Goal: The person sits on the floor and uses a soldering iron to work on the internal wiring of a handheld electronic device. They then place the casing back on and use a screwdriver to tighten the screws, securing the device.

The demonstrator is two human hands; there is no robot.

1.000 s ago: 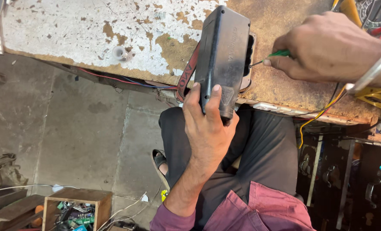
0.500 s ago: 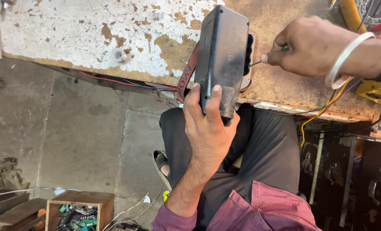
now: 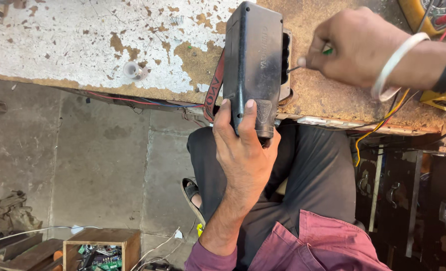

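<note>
My left hand (image 3: 243,150) wraps its grip around the black case (image 3: 255,65), stood on edge at the worktop's (image 3: 82,45) near rim. My right hand (image 3: 358,47) pinches a green-handled screwdriver (image 3: 313,57), tip at the case's right side.

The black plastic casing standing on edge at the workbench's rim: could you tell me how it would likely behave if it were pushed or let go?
The black casing stands on a narrow edge, so it would probably tip without the left hand steadying it. It overhangs the workbench rim, so it might fall. Its open side, where the right hand works a screwdriver, suggests a fairly light, stiff shell.
</note>
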